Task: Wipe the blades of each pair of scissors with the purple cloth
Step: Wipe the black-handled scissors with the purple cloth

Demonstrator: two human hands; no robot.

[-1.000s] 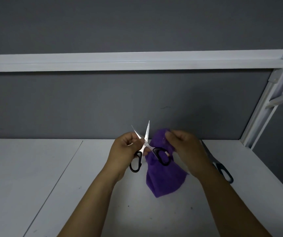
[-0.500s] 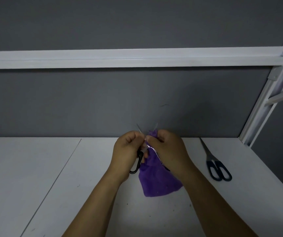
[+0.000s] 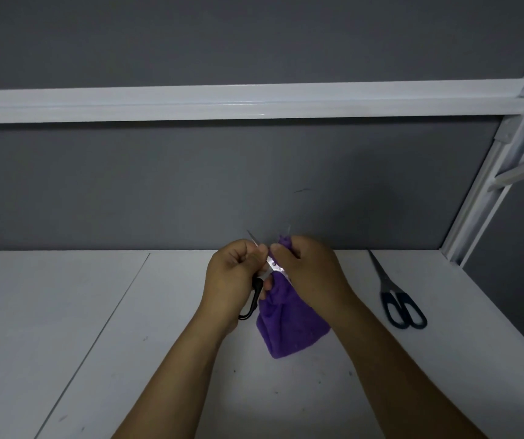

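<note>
Head view, centre of the frame: the left hand (image 3: 235,277) is curled tight round the black-handled scissors (image 3: 271,265), with one handle loop poking out below the fist and the blades spread, pointing up toward the grey wall (image 3: 127,185). The right hand (image 3: 311,267) pinches the purple cloth (image 3: 289,324) around the right-hand blade, and the rest of the cloth hangs down toward the desk (image 3: 64,312).

The move here, I'd say, is a wipe from pivot to tip. Pinch the flat sides, keep fingertips off the edge, draw outward, and hold the left grip firm so the blades don't snap together on the cloth. The bare left blade looks due next.

Over at the right of the frame, a second pair of scissors (image 3: 396,299) lies closed on the desk, well apart from the hands, with nothing blocking the reach to it. A white rail (image 3: 222,103) crosses the upper frame, far from the work.
</note>
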